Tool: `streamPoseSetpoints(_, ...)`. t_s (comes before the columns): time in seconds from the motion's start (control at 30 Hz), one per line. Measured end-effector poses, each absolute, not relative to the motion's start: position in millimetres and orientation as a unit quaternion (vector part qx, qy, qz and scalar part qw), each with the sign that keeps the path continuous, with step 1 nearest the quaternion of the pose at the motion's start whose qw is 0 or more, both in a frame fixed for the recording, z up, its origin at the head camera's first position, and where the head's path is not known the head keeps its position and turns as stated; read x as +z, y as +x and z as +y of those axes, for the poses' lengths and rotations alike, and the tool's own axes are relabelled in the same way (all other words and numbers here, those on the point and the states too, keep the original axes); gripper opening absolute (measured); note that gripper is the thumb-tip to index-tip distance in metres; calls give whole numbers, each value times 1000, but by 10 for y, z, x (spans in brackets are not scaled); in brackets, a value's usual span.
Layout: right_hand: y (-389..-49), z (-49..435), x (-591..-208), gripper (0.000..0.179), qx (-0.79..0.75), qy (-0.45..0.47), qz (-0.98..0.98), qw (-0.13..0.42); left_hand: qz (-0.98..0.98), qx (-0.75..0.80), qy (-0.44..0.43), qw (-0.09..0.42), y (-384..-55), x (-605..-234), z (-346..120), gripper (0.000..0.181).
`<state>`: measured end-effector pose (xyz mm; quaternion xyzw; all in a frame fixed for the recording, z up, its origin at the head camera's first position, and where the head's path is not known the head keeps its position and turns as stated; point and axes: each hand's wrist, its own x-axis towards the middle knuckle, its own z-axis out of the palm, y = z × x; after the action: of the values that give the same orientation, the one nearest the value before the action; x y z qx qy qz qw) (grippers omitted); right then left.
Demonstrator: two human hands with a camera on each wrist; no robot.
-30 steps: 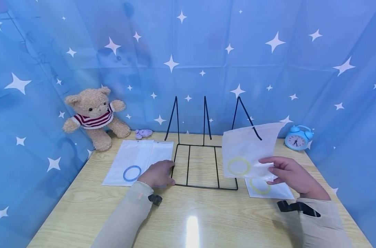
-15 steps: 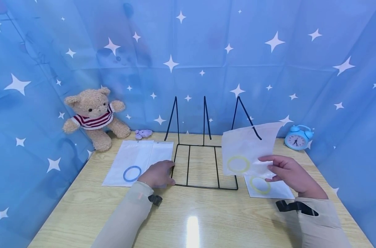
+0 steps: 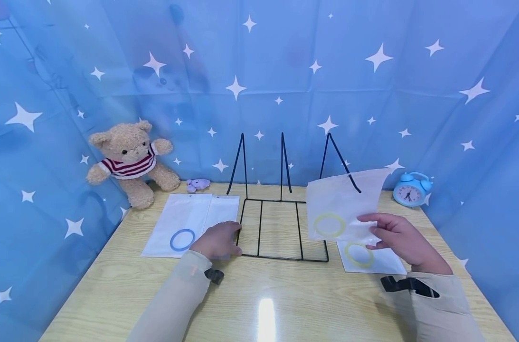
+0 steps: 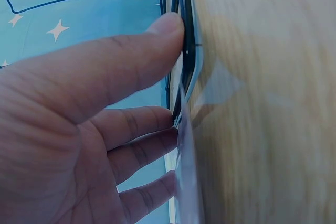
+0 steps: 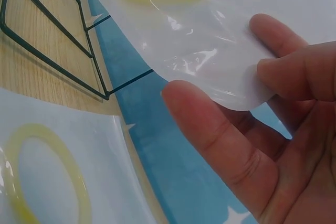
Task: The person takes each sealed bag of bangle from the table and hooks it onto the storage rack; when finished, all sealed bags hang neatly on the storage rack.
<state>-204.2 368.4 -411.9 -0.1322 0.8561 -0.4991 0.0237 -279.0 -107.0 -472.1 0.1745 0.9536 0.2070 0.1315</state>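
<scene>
My right hand (image 3: pixel 398 237) pinches the lower right edge of a white plastic bag (image 3: pixel 349 199) showing a yellow ring (image 3: pixel 329 225). The bag's top overlaps the right hook of a black wire rack (image 3: pixel 280 258), and the hook's tip shows in front of it. Another white bag (image 3: pixel 385 263) with a yellow ring lies on the table below that hand. My left hand (image 3: pixel 216 240) rests its fingertips against the left side of the rack's base. In the left wrist view, the thumb (image 4: pixel 168 27) touches the dark wire (image 4: pixel 188 40), with the other fingers fairly straight.
Two white bags (image 3: pixel 186 209) lie at the left, one showing a blue ring (image 3: pixel 182 239). Behind them are a teddy bear (image 3: pixel 131 156) and a small purple toy (image 3: pixel 197 184). A blue alarm clock (image 3: pixel 410 191) stands at the back right. The starry curtain (image 3: pixel 280 57) encloses the wooden table (image 3: pixel 259 289).
The held bag's lower edge has risen slightly, and the right hand has shifted a little left with it. The left hand and rack stay in place.
</scene>
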Motion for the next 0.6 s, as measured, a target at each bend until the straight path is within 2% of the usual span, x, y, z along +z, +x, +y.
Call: streamPoseSetpoints(0.6, -2028, 3676, -4109, 34, -496, -133, 858, 10, 954, 207, 174, 132, -2808, -4737, -1073, 79)
